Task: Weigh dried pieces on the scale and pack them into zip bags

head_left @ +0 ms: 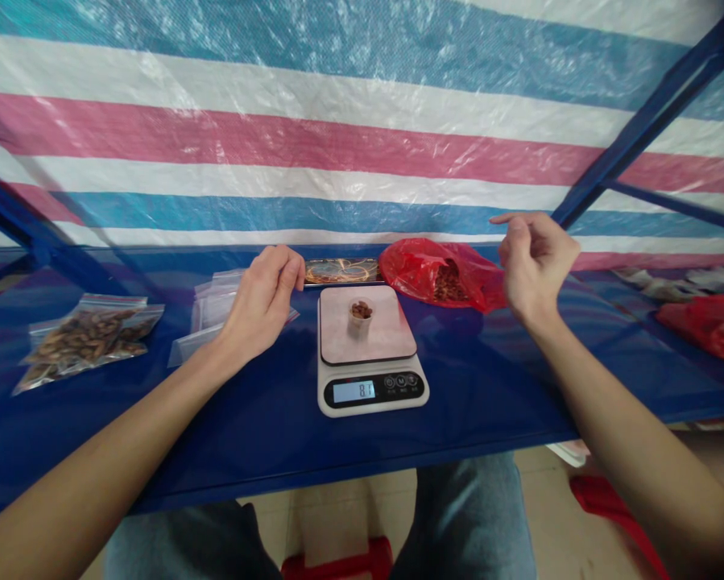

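A white kitchen scale (369, 322) stands on the blue shelf. On its plate is a small clear cup (360, 322) filled with brown dried pieces; the lit display (353, 391) shows digits that look like 81. To the scale's left, my left hand (268, 294) rests with curled fingers over clear zip bags (213, 310); its fingertips are hidden. My right hand (536, 262) is raised at the right end of a red plastic bag (410, 266), index finger stretched out and other fingers bent, with nothing seen in it. The bag's mouth shows reddish-brown pieces (449, 283).
Filled zip bags (89, 334) of brown dried pieces lie at the left. A dark patterned flat object (341, 271) sits behind the scale. Farther right are another red bag (709, 326) and blue metal posts (645, 121). A striped tarp (313, 137) closes off the back.
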### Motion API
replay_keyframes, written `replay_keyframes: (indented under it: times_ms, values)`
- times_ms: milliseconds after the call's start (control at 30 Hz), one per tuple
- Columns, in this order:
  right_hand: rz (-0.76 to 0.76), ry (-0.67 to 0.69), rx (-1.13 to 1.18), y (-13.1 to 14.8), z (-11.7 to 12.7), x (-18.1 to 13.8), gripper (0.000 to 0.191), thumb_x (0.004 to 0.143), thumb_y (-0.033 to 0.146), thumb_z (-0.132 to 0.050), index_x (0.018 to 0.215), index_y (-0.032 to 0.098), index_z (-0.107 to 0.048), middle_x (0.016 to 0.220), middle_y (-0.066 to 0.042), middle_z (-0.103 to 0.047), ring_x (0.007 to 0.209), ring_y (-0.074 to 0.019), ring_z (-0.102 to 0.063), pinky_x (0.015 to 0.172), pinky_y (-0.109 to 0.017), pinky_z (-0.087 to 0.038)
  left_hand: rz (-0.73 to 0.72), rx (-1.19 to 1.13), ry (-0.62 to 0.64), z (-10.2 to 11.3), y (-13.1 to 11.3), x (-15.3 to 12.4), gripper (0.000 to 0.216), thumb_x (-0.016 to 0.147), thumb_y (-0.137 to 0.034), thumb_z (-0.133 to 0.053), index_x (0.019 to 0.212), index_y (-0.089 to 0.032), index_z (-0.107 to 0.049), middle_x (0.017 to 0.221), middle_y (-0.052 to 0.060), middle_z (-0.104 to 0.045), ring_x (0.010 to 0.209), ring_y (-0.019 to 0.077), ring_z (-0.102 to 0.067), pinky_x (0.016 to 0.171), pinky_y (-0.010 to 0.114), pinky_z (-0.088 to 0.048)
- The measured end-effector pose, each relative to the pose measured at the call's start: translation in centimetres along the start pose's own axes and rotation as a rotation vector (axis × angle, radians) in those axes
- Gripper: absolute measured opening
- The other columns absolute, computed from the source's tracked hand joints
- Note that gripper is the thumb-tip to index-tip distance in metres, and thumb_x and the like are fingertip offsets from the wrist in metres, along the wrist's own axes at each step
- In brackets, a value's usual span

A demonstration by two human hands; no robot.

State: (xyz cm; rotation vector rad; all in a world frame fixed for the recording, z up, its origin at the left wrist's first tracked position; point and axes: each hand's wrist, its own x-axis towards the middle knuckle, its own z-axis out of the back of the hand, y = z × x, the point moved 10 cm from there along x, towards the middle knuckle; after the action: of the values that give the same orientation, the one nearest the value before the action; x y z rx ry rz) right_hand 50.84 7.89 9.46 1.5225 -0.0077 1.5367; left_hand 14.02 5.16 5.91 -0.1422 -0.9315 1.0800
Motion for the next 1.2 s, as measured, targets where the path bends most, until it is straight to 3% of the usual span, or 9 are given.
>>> replay_keyframes:
  times_ms: [133, 300, 367, 467, 567, 733, 933, 1200]
  values:
    - [-0.028, 0.057, -0.013, 0.5, -0.3, -0.5, 0.041, 0.101, 0.057, -0.055, 0.106, 0.023, -0.078, 0.068, -0.005, -0.059, 0.057, -0.0214, -0.05, 0.058, -0.038, -0.036, -0.004, -0.008, 0.023, -0.1, 0.0, 0.0, 0.038, 0.11, -0.043, -0.034, 0.084, -0.025, -0.055, 0.086, 0.004, -0.062, 0.085, 0.0225, -0.059, 0.086, 0.039, -0.047]
    - [0.044, 0.09, 0.006, 3.0, -1.0, -1.4, 0.031, 0.1, 0.047, -0.062, 0.102, 0.021, -0.079, 0.066, -0.002, -0.057, 0.056, -0.0177, -0.043, 0.057, -0.036, -0.032, -0.021, 0.003, 0.036, -0.2, -0.3, 0.0, 0.036, 0.109, -0.043, -0.035, 0.085, -0.024, -0.054, 0.085, 0.004, -0.062, 0.087, 0.0224, -0.059, 0.084, 0.038, -0.047]
    - [0.053, 0.199, 0.03, 4.2, -2.5, -2.1, 0.027, 0.099, 0.045, -0.064, 0.104, 0.023, -0.079, 0.066, -0.001, -0.058, 0.056, -0.0172, -0.046, 0.057, -0.035, -0.035, -0.025, 0.004, 0.041, -0.3, -0.4, 0.0, 0.035, 0.109, -0.042, -0.036, 0.086, -0.024, -0.054, 0.086, 0.004, -0.062, 0.087, 0.0221, -0.059, 0.083, 0.037, -0.046]
    - [0.099, 0.47, 0.098, 6.4, -6.0, -4.0, 0.023, 0.098, 0.043, -0.068, 0.11, 0.026, -0.078, 0.079, -0.002, -0.067, 0.064, -0.018, -0.056, 0.063, -0.034, -0.045, -0.032, -0.007, 0.062, -0.7, -0.5, -0.1, 0.033, 0.109, -0.042, -0.039, 0.088, -0.023, -0.055, 0.089, 0.005, -0.063, 0.088, 0.0218, -0.059, 0.081, 0.036, -0.045]
    - [0.216, 0.724, 0.174, 8.7, -9.2, -6.1, 0.032, 0.094, 0.045, -0.075, 0.121, 0.027, -0.076, 0.096, -0.005, -0.07, 0.078, -0.0202, -0.063, 0.075, -0.037, -0.053, -0.037, -0.019, 0.075, -0.9, -0.6, -0.2, 0.031, 0.109, -0.04, -0.04, 0.09, -0.022, -0.057, 0.091, 0.004, -0.064, 0.087, 0.0211, -0.058, 0.082, 0.037, -0.045]
    - [0.314, 0.904, 0.2, 9.5, -11.8, -7.8, 0.047, 0.089, 0.051, -0.08, 0.128, 0.025, -0.074, 0.119, -0.01, -0.071, 0.107, -0.0268, -0.067, 0.091, -0.039, -0.055, -0.105, -0.041, 0.166, -2.1, -1.8, -0.3, 0.023, 0.106, -0.039, -0.048, 0.096, -0.022, -0.06, 0.093, 0.004, -0.065, 0.093, 0.0218, -0.058, 0.087, 0.039, -0.046]
    - [0.304, 0.982, 0.169, 9.3, -13.3, -9.1, 0.05, 0.087, 0.048, -0.082, 0.131, 0.026, -0.072, 0.126, -0.008, -0.075, 0.115, -0.0293, -0.069, 0.099, -0.043, -0.054, -0.174, -0.079, 0.345, -4.4, -3.6, -1.0, 0.024, 0.098, -0.045, -0.064, 0.108, -0.023, -0.059, 0.105, 0.002, -0.065, 0.105, 0.0234, -0.057, 0.096, 0.04, -0.045]
    - [0.22, 0.945, 0.144, 8.7, -14.1, -9.1, 0.042, 0.086, 0.035, -0.085, 0.124, 0.024, -0.073, 0.119, -0.007, -0.078, 0.106, -0.0271, -0.073, 0.094, -0.041, -0.055, -0.133, -0.139, 0.349, -4.9, -2.8, -1.1, 0.028, 0.095, -0.045, -0.068, 0.107, -0.024, -0.054, 0.111, 0.003, -0.062, 0.107, 0.0234, -0.057, 0.095, 0.04, -0.046]
